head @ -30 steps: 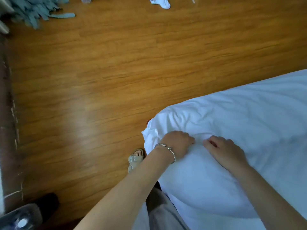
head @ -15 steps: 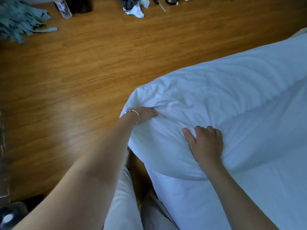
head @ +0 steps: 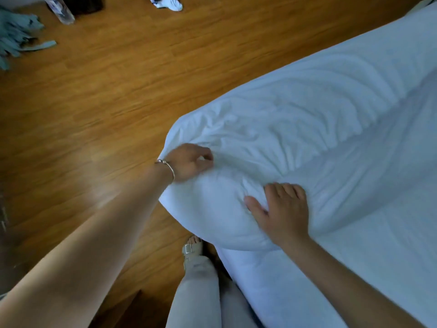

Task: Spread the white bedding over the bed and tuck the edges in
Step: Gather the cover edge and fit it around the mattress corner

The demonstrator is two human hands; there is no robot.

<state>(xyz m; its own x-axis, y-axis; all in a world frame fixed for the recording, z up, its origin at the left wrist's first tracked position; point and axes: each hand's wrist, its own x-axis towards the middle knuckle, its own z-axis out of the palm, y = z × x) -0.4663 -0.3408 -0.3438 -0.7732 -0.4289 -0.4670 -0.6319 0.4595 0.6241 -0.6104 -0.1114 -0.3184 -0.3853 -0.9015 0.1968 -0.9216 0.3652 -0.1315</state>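
White bedding, orange-brown wood-grain floor, silver bracelet

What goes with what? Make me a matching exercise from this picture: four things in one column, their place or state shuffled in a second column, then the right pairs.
Things
1. left hand
2. right hand
3. plastic bottle
4. sandal

Place or state
A. on the wood floor at the top left, by the teal fringed cloth
B. flat on the white bedding, fingers spread
C. on the foot beside the bed corner
D. gripping bunched fabric at the bedding's corner, bracelet on the wrist

Pairs: 1-D, 2-B, 3-A, 4-C
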